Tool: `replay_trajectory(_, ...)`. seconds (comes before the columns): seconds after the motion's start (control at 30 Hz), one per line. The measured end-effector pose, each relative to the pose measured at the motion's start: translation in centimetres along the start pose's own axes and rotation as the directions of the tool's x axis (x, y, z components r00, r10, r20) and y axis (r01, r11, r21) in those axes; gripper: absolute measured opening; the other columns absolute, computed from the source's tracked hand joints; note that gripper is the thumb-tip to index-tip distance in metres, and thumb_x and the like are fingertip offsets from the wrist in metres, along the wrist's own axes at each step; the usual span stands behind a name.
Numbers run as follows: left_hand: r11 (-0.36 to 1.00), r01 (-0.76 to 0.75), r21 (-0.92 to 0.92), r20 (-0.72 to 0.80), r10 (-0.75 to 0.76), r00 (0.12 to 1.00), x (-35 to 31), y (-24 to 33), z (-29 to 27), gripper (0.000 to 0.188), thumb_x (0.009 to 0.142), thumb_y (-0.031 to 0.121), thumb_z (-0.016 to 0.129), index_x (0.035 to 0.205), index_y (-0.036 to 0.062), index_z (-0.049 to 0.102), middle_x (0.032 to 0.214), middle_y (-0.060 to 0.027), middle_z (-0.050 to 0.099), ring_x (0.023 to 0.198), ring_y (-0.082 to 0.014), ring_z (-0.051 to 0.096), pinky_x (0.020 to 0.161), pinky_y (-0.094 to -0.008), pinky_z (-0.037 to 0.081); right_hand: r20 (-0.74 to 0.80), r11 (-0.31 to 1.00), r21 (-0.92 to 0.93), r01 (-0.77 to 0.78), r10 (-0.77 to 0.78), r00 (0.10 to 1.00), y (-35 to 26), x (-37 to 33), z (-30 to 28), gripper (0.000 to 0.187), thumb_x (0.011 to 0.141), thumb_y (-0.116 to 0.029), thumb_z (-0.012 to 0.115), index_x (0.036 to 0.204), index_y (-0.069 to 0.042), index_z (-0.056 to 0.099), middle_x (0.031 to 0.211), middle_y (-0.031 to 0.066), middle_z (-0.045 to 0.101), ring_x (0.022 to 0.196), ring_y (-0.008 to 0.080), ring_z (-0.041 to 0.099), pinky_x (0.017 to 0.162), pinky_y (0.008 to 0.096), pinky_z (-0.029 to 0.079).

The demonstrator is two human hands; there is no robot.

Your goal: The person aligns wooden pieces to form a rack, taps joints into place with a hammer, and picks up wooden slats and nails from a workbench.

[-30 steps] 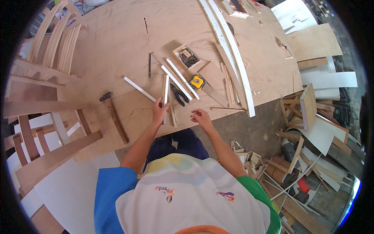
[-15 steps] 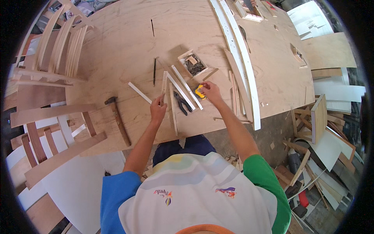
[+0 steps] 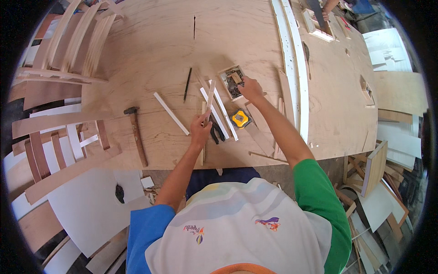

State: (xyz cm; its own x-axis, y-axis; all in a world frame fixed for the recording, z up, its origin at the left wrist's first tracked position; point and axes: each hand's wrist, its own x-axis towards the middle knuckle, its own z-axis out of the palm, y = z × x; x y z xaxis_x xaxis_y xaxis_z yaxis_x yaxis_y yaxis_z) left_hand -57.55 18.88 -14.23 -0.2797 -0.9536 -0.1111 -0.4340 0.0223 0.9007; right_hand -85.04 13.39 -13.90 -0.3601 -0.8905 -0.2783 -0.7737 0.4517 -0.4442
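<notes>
My left hand (image 3: pixel 200 130) is closed around a thin wooden strip (image 3: pixel 210 97) that points away from me. Beneath it lie black-handled pliers (image 3: pixel 214 133) and white strips (image 3: pixel 223 109). My right hand (image 3: pixel 251 89) reaches over the near right edge of a small wooden box (image 3: pixel 223 83) of dark nails (image 3: pixel 233 86). Its fingers are bent together, tips among the nails; what they pinch is hidden. A yellow and black tape measure (image 3: pixel 240 118) rests on the table just below that box.
A hammer (image 3: pixel 136 132) and a pencil (image 3: pixel 187 84) lie on the plywood table (image 3: pixel 150 55). Long white boards (image 3: pixel 299 68) run along the right. Another person's hand (image 3: pixel 329 6) is near a saw (image 3: pixel 315 10) at the far right. Wooden frames (image 3: pixel 68 50) stand at left.
My right hand has left the tape measure and moved up to the nail box. The left hand, still gripping the strip, has shifted over the pliers. The view has moved slightly.
</notes>
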Motion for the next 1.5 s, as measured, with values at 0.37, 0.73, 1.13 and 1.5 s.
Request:
replay_trajectory(0.37, 0.999, 0.029, -0.045, -0.059, -0.032, 0.998, 1.2, 2.1, 0.5, 0.044, 0.076, 0.001, 0.065, 0.116, 0.0158, 0.066, 0.084, -0.0063, 0.051, 0.074, -0.0162, 0.051, 0.066, -0.0285, 0.044, -0.059, 0.97, 0.203, -0.135, 0.149, 0.987, -1.9, 1.1, 0.5, 0.037, 0.077, -0.037, 0.063, 0.085, -0.001, 0.069, 0.086, 0.0212, 0.067, 0.086, 0.0356, 0.066, 0.077, 0.0421, 0.052)
replay_trajectory(0.73, 0.979, 0.107, -0.172, -0.057, -0.118, 0.991, 3.4, 3.1, 3.1, 0.068, 0.075, -0.001, 0.06, 0.14, 0.0107, 0.042, 0.079, -0.0035, 0.052, 0.067, -0.0123, 0.048, 0.063, -0.0269, 0.045, 0.094, 0.614, 0.772, -0.167, 0.15, 0.984, 1.3, -2.2, 0.2, 0.037, 0.089, -0.034, 0.059, 0.098, 0.001, 0.066, 0.061, 0.0087, 0.063, 0.046, 0.0137, 0.059, 0.039, 0.0243, 0.046)
replay_trajectory(1.13, 0.989, 0.11, -0.102, -0.012, -0.111, 0.994, 4.6, 1.2, 3.5, 0.064, 0.077, -0.004, 0.061, 0.137, 0.0104, 0.044, 0.084, -0.0021, 0.053, 0.071, -0.0103, 0.051, 0.064, -0.0247, 0.046, -0.152, 0.951, 0.166, 0.261, -0.237, 0.96, 0.4, 1.7, 1.2, 0.029, 0.082, -0.023, 0.057, 0.107, -0.014, 0.067, 0.084, 0.021, 0.067, 0.082, 0.0392, 0.064, 0.074, 0.0485, 0.052)
replay_trajectory(1.5, 0.981, 0.139, -0.137, -0.057, -0.148, 0.987, 3.9, 1.4, 2.4, 0.061, 0.074, -0.001, 0.064, 0.132, 0.0088, 0.05, 0.082, -0.0037, 0.054, 0.069, -0.0119, 0.051, 0.065, -0.0266, 0.046, 0.004, 0.949, -0.231, 0.216, -0.221, 0.975, -1.9, 5.9, 1.7, 0.017, 0.084, -0.021, 0.054, 0.088, -0.009, 0.066, 0.081, 0.019, 0.067, 0.078, 0.0353, 0.066, 0.069, 0.0464, 0.053)
